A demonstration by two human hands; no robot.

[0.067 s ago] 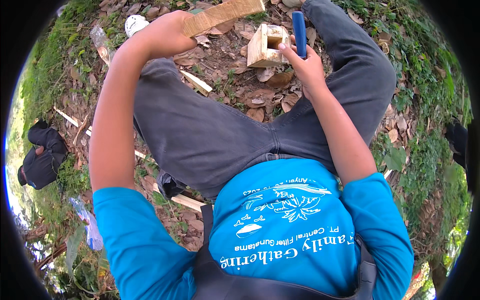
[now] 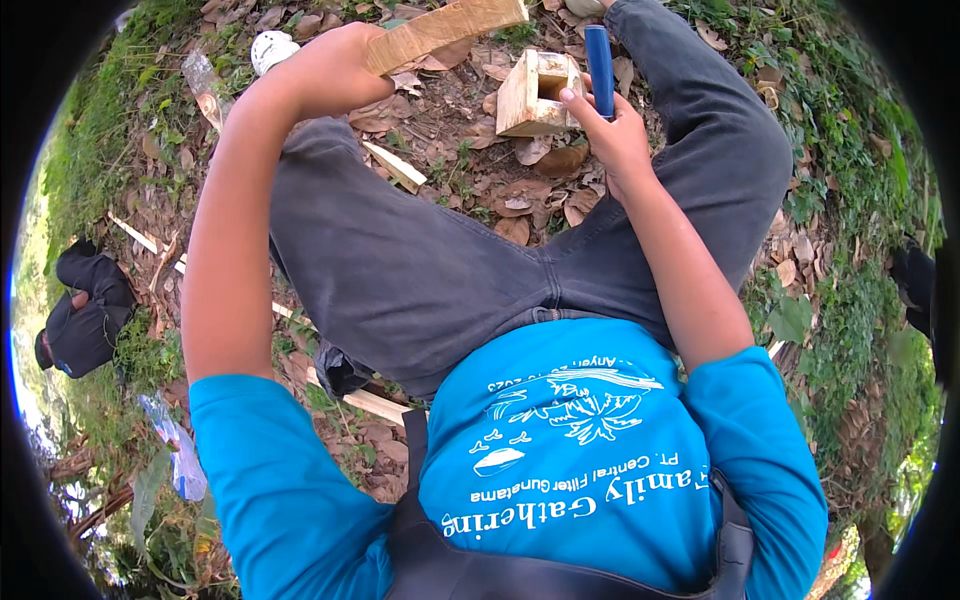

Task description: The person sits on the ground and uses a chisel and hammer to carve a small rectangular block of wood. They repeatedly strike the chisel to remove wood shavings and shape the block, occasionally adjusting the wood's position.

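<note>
My left hand [image 2: 335, 70] is closed around the end of a thick, pale wooden board [image 2: 450, 32], raised at the upper left and stretching to the right. At the upper right, my right hand [image 2: 622, 140] is closed around a tool with a smooth blue handle [image 2: 599, 65]. That handle points up, away from me; the tool's other end is hidden by my hand. Right beside my thumb, a small hollow wooden box [image 2: 520, 100] shows its open end. Whether my fingers also press on the box, I cannot tell.
I sit with knees spread on leaf-covered ground. A short wood strip [image 2: 396, 166] lies by my left thigh, and another strip [image 2: 375, 405] lies by my hip. A black bag [image 2: 90, 310] and a clear plastic bag [image 2: 186, 468] lie at the left. Green plants [image 2: 840, 250] grow at the right.
</note>
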